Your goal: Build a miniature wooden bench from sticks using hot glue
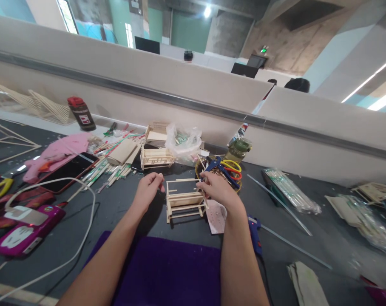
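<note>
A small model frame built of thin wooden sticks (184,200) stands on the dark table between my hands. My left hand (149,187) hovers at its left end, fingers pinched together; whether anything is in them I cannot tell. My right hand (216,188) is at the frame's right end, fingers pinched at its top corner. A second, similar stick frame (156,157) sits further back. Under my right wrist lies a blue glue gun (254,235) beside a white paper scrap (216,216).
A purple mat (167,267) lies nearest me. To the left are a phone (67,171), a magenta power bank (27,231) with a white cable, and loose sticks (112,172). Blue pliers (220,166) rest on coloured rings. Glue sticks (290,193) lie right. A grey partition (180,97) backs the table.
</note>
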Demonstrator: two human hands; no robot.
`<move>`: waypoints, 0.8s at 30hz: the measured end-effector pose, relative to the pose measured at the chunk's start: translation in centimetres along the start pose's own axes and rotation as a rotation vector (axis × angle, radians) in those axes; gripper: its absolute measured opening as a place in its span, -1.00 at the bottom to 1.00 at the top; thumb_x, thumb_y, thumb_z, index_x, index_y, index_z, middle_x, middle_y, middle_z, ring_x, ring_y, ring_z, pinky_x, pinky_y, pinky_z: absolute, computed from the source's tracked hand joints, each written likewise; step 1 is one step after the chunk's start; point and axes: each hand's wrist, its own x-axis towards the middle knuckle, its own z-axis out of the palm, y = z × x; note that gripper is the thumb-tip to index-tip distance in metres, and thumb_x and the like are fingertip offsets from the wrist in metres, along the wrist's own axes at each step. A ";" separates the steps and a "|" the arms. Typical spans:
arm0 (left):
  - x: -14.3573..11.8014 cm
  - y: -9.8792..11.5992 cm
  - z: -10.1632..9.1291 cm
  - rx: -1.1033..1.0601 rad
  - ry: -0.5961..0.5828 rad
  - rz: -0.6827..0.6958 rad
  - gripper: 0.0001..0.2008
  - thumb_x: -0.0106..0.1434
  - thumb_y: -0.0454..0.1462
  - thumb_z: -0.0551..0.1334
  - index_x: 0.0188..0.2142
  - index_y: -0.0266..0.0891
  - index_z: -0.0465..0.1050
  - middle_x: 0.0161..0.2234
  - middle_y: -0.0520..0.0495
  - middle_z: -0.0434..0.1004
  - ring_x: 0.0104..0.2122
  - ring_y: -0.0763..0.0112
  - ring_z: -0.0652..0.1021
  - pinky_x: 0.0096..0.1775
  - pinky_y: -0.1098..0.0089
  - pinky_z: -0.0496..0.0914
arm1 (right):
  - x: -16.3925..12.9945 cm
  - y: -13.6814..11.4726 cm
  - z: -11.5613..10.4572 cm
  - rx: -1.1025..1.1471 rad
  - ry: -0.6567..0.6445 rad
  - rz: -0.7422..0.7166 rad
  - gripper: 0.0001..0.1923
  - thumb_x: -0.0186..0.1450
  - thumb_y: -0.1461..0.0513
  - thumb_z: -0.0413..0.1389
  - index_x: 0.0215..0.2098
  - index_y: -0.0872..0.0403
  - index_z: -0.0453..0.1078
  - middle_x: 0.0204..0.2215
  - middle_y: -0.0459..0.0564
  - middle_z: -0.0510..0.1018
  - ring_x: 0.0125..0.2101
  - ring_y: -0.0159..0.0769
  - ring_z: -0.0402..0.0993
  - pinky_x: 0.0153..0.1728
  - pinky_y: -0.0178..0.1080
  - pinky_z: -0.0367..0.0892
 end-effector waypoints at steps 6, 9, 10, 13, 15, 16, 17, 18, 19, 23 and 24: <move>-0.2 0.2 0.1 0.034 -0.012 0.138 -0.66 0.26 -0.06 0.15 -0.52 -0.22 0.42 -0.59 -0.03 0.48 -0.50 0.37 0.44 -0.35 0.41 0.24 | 0.7 0.2 0.4 -0.021 0.019 0.007 -0.76 0.23 0.21 0.11 -0.13 0.04 0.45 -0.47 -0.07 0.56 -0.44 -0.28 0.45 -0.42 -0.31 0.19; -0.3 0.8 -0.2 -0.023 0.067 0.142 -0.69 0.23 -0.05 0.18 -0.49 -0.22 0.45 -0.59 0.00 0.46 -0.52 0.39 0.41 -0.41 0.43 0.23 | 0.9 -0.1 0.5 0.018 0.041 -0.022 -0.83 0.21 0.25 0.08 -0.25 0.04 0.47 -0.49 -0.08 0.54 -0.44 -0.30 0.43 -0.40 -0.32 0.19; -0.4 1.0 -0.2 -0.044 0.096 0.139 -0.69 0.22 -0.05 0.19 -0.48 -0.22 0.45 -0.60 0.00 0.45 -0.53 0.39 0.40 -0.44 0.44 0.21 | 0.9 -0.3 0.5 0.040 0.057 -0.034 -0.85 0.20 0.27 0.07 -0.29 0.04 0.46 -0.50 -0.09 0.54 -0.45 -0.31 0.43 -0.40 -0.32 0.19; -0.6 1.5 -0.3 -0.089 0.155 0.142 -0.70 0.22 -0.04 0.19 -0.43 -0.23 0.46 -0.58 0.00 0.45 -0.52 0.39 0.40 -0.46 0.44 0.21 | 0.9 -0.8 0.4 0.085 0.115 -0.065 -0.92 0.16 0.28 0.08 -0.40 0.05 0.42 -0.51 -0.10 0.53 -0.45 -0.33 0.41 -0.40 -0.32 0.18; -0.8 1.8 -0.2 -0.094 0.170 0.156 -0.70 0.25 -0.04 0.18 -0.40 -0.22 0.45 -0.53 0.00 0.47 -0.48 0.38 0.43 -0.42 0.44 0.24 | 0.9 -0.8 0.3 0.107 0.124 -0.076 -0.95 0.15 0.26 0.10 -0.43 0.06 0.41 -0.51 -0.11 0.52 -0.46 -0.33 0.40 -0.39 -0.32 0.19; -0.9 1.8 -0.2 -0.089 0.171 0.171 -0.70 0.26 -0.05 0.16 -0.40 -0.22 0.45 -0.51 0.00 0.48 -0.46 0.38 0.44 -0.39 0.44 0.26 | 1.0 -0.7 0.2 0.120 0.121 -0.078 -0.95 0.14 0.26 0.11 -0.44 0.06 0.41 -0.52 -0.11 0.51 -0.46 -0.34 0.39 -0.39 -0.32 0.18; -1.0 1.9 -0.1 -0.083 0.171 0.193 -0.71 0.28 -0.06 0.16 -0.40 -0.22 0.44 -0.50 0.01 0.49 -0.44 0.38 0.45 -0.35 0.44 0.27 | 1.0 -0.5 0.2 0.132 0.115 -0.077 -0.95 0.14 0.25 0.11 -0.45 0.06 0.41 -0.52 -0.12 0.50 -0.47 -0.34 0.38 -0.40 -0.32 0.18; -1.0 1.8 0.0 -0.075 0.167 0.219 -0.71 0.29 -0.07 0.15 -0.40 -0.22 0.44 -0.48 0.02 0.50 -0.42 0.38 0.46 -0.32 0.44 0.28 | 1.1 -0.3 0.1 0.143 0.114 -0.075 -0.95 0.13 0.25 0.10 -0.46 0.06 0.40 -0.53 -0.12 0.50 -0.47 -0.35 0.37 -0.40 -0.32 0.18; -1.1 1.8 0.1 -0.068 0.161 0.245 -0.72 0.30 -0.09 0.14 -0.40 -0.22 0.44 -0.47 0.02 0.50 -0.41 0.39 0.46 -0.29 0.43 0.29 | 1.2 -0.1 0.1 0.150 0.120 -0.073 -0.95 0.13 0.26 0.10 -0.46 0.07 0.40 -0.53 -0.12 0.49 -0.47 -0.35 0.36 -0.39 -0.32 0.18; -1.1 1.5 0.4 -0.054 0.109 0.297 -0.71 0.33 -0.11 0.12 -0.42 -0.22 0.44 -0.45 0.03 0.50 -0.39 0.39 0.46 -0.26 0.43 0.28 | 1.3 0.5 0.1 0.155 0.157 -0.078 -0.93 0.13 0.25 0.09 -0.41 0.07 0.40 -0.50 -0.11 0.49 -0.45 -0.34 0.35 -0.39 -0.32 0.17; -1.1 1.4 0.4 -0.050 0.096 0.297 -0.70 0.33 -0.11 0.12 -0.43 -0.22 0.43 -0.45 0.03 0.50 -0.39 0.39 0.46 -0.26 0.43 0.28 | 1.2 0.5 0.0 0.156 0.150 -0.088 -0.90 0.14 0.25 0.08 -0.37 0.07 0.42 -0.50 -0.12 0.48 -0.45 -0.34 0.35 -0.40 -0.32 0.16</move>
